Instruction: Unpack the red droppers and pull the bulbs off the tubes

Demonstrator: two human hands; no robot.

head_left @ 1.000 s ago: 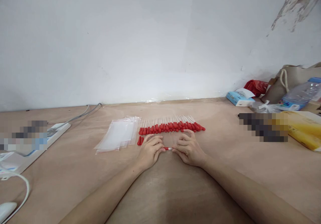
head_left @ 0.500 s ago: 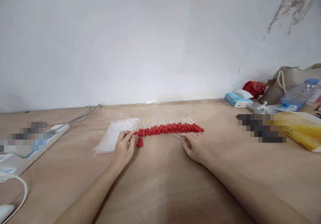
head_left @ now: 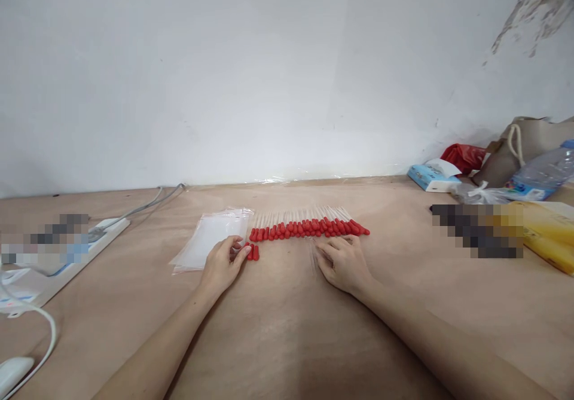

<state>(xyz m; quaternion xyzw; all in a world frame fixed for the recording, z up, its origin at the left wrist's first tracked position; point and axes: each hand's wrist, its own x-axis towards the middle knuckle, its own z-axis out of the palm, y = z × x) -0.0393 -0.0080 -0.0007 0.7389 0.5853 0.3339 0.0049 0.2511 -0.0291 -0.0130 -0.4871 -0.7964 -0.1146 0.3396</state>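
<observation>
My left hand [head_left: 224, 263] is closed in a pinch, with a small red piece [head_left: 247, 245] at its thumb and fingertip. Right beside it, two short red pieces [head_left: 253, 253] lie together on the table. Behind them stretches a row of thin pale sticks with red ends [head_left: 305, 228], the red ends facing me. My right hand [head_left: 347, 263] rests palm down in front of this row, thumb and fingers apart. Some clear plastic [head_left: 311, 256] lies at its fingertips, partly covered. Left of the row is a stack of clear plastic bags [head_left: 200, 238], near my left hand.
A white power strip [head_left: 105, 238] with cables lies at the left. To the right are a blue tissue pack [head_left: 433, 177], a plastic bottle [head_left: 545, 170], a grey-brown bag [head_left: 506, 164] and a yellow package [head_left: 547, 232]. A wall [head_left: 269, 77] borders the table's far side.
My left hand has shifted from the left end of the row toward me, to the two loose red pieces. My right hand's fingers have spread over the clear plastic. The view has shifted slightly.
</observation>
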